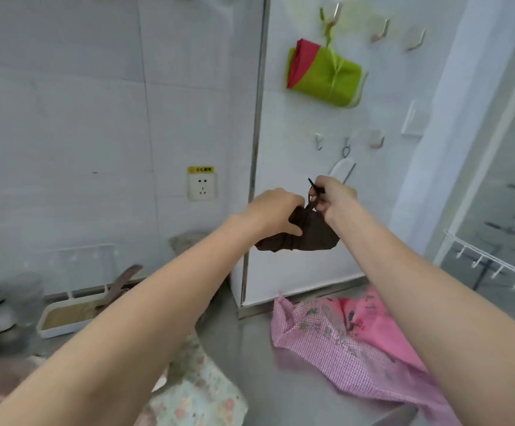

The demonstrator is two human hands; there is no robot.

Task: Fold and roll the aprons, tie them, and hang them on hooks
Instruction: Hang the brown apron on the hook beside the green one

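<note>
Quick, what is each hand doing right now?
Left hand: closed, gripping the brown rolled apron.
Right hand: closed, fingers pinching the apron's dark tie string.

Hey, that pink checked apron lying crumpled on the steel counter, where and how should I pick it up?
Probably by the pointed corner at the back left of the pink checked apron, nearest the white panel. It sticks up from the grey steel counter, so fingers can pinch it from above. The rest lies flat and bunched, offering little edge.
</note>
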